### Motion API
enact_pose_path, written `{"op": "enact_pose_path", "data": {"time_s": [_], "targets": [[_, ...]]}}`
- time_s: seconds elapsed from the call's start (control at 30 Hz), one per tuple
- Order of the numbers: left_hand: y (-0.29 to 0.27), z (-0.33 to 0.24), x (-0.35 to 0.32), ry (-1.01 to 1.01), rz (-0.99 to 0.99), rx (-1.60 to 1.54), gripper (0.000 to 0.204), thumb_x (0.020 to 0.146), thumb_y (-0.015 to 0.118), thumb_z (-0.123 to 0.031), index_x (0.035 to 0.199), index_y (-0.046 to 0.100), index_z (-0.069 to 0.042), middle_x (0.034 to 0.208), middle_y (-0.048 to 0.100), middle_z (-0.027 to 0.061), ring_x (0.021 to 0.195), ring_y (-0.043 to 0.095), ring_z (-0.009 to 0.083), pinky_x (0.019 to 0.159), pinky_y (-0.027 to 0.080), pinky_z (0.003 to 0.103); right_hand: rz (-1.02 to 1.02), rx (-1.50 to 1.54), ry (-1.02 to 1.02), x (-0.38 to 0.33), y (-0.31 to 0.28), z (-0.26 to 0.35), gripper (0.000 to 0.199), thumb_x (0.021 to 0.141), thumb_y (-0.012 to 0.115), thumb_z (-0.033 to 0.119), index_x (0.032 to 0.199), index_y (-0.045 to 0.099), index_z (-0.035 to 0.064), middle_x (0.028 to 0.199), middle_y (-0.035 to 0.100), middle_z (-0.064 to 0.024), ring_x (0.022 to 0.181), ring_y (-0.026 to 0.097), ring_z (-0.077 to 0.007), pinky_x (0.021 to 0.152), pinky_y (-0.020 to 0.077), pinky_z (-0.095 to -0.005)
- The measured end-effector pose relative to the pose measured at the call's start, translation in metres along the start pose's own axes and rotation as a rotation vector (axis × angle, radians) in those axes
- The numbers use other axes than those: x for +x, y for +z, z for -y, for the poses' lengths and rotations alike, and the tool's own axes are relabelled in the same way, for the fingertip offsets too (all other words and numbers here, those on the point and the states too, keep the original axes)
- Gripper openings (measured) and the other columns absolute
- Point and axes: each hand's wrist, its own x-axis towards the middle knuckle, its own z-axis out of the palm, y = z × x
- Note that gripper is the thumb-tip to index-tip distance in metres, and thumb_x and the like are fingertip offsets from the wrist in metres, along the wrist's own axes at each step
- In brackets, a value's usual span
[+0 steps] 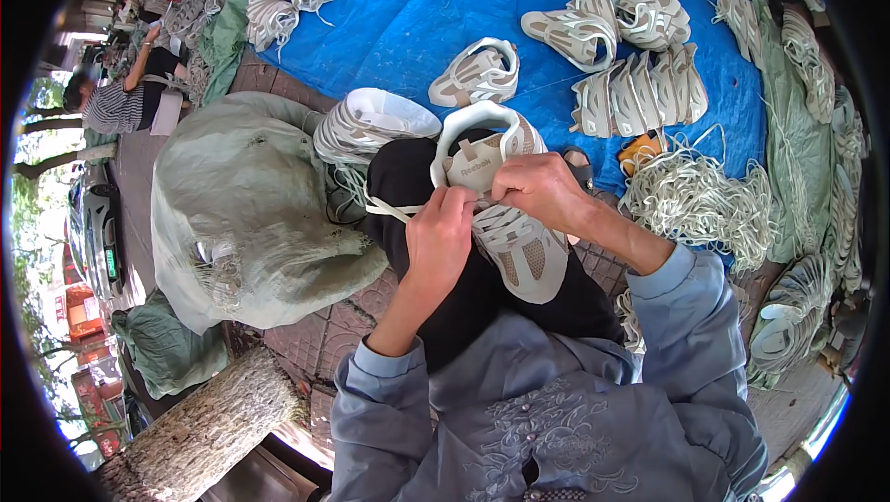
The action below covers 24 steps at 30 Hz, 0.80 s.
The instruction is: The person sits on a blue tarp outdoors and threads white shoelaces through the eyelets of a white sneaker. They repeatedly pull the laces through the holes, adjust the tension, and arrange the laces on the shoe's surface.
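Across my lap lies a beige and white shoe upper [533,261], its toe toward me and its collar away. White lace crisscrosses its lower eyelets. My left hand [438,241] is closed in a pinch on a white shoelace [389,210], whose loose end sticks out to the left. With bent fingers, my right hand [540,189] grips the shoe upper's edge beside the tongue [475,161]. The two hands' fingertips nearly meet over the top eyelets, where they hide the lace.
Beyond my knees, stacked shoe uppers [640,89] and one single upper [477,74] rest on a blue tarp [417,1]. Nested uppers [375,122] sit by a large grey-green sack [250,215]. To the right lies a heap of white laces [700,196]. A person [120,99] sits far left.
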Motion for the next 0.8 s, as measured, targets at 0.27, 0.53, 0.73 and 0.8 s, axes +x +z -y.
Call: {"op": "enact_pose_path", "data": {"time_s": [0.27,0.53,0.73,0.8], "targets": [[0.003,-0.004,0.002,0.067,0.02,0.224,0.012,0.068,0.057,0.0,0.075,0.051,-0.005,0.066,0.049,0.0069,0.054,0.055,0.0223,0.044,0.044,0.033,-0.021,0.001,-0.017,0.001,0.0,0.0,0.01,0.063,0.06,0.003,0.062,0.051,0.0078,0.06,0.052,-0.0054,0.058,0.054,-0.0235,0.051,0.0432,-0.0325],[0.002,-0.005,0.007,0.126,0.113,0.301,0.014,0.061,0.056,-0.002,0.073,0.05,-0.006,0.065,0.047,0.006,0.057,0.055,0.0202,0.042,0.044,0.031,-0.03,0.007,0.027,-0.001,0.001,0.005,0.012,0.06,0.064,0.001,0.065,0.054,0.006,0.062,0.054,-0.0051,0.059,0.055,-0.0216,0.053,0.0435,-0.0301],[0.008,-0.011,0.003,0.135,0.024,0.344,0.015,0.057,0.057,-0.002,0.069,0.049,-0.007,0.063,0.045,0.0051,0.056,0.051,0.0198,0.048,0.043,0.031,-0.061,-0.03,0.054,-0.008,0.0,0.009,0.013,0.061,0.064,0.001,0.067,0.054,0.0065,0.063,0.055,-0.005,0.058,0.056,-0.0211,0.052,0.0439,-0.0294],[0.006,-0.011,0.003,0.134,0.023,0.336,0.015,0.057,0.057,-0.002,0.068,0.049,-0.007,0.062,0.044,0.0049,0.057,0.05,0.02,0.05,0.042,0.031,-0.068,-0.085,0.045,-0.01,0.0,0.011,0.014,0.061,0.064,0.001,0.069,0.055,0.0068,0.064,0.055,-0.005,0.059,0.056,-0.0208,0.052,0.0441,-0.0294]]}}
